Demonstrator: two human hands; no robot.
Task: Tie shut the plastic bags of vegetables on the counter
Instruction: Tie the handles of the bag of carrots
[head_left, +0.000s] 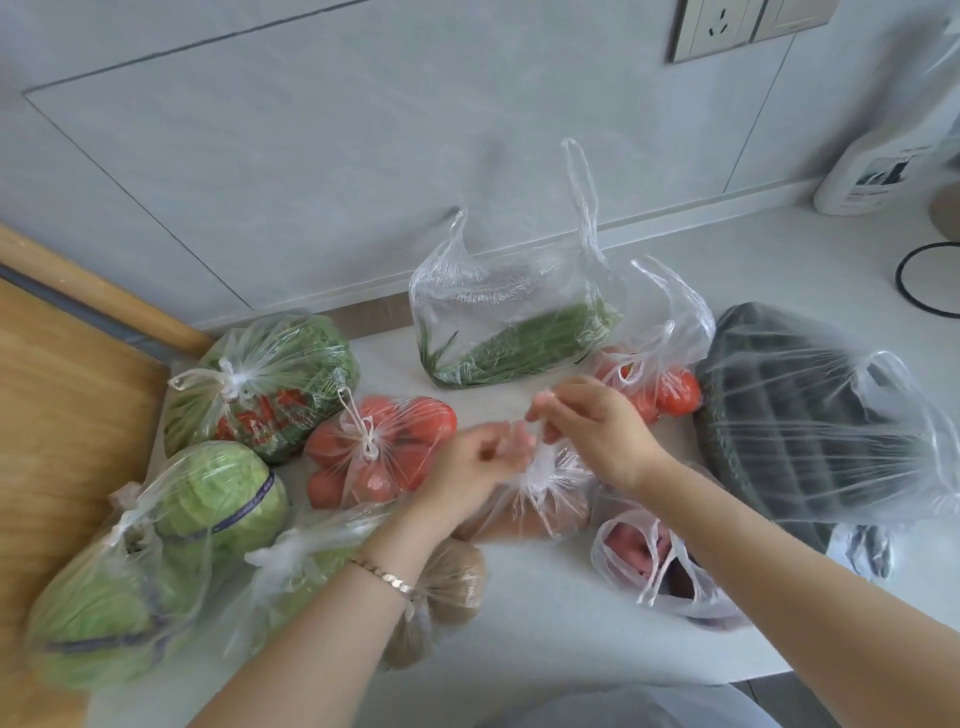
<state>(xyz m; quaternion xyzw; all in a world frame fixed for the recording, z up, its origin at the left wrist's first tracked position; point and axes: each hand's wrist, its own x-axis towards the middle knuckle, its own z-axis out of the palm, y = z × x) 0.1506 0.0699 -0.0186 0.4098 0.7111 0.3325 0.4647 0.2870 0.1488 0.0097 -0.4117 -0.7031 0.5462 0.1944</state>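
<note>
Bag in hand: the bag of brown vegetables (550, 512) sits on the bench (545, 623) in the middle of the group. Its mouth is gathered into a neck (537, 470) between the two hands.
Left grip: the left hand (475, 460) pinches one strand of film at the neck, with the fingers curled close.
Right grip: the right hand (597, 431) pinches the other strand a little above the neck, fingertips tight on the plastic.
Knot: the crumpled film hides it. I cannot tell whether a loop is through, so I judge the tie half made.
Risk, tear: the film is thin and drawn taut. A hard pull on both strands could snap a handle or split the neck.
Risk, slip: slick plastic is held by fingertips only. If one strand slides out, the twist probably unwinds and the mouth reopens.
Risk, loose tie: a single crossing not drawn down onto the contents would likely work open.
Risk, neighbours: the tied tomato bag (379, 452) lies just beside the left hand. The open pink-filled bag (660, 566) lies under the right forearm. A wide sweep of an arm could roll or spill either.
Not yet tied: the chive bag (514, 322) and the second tomato bag (660, 384) have their handles standing free.
</note>
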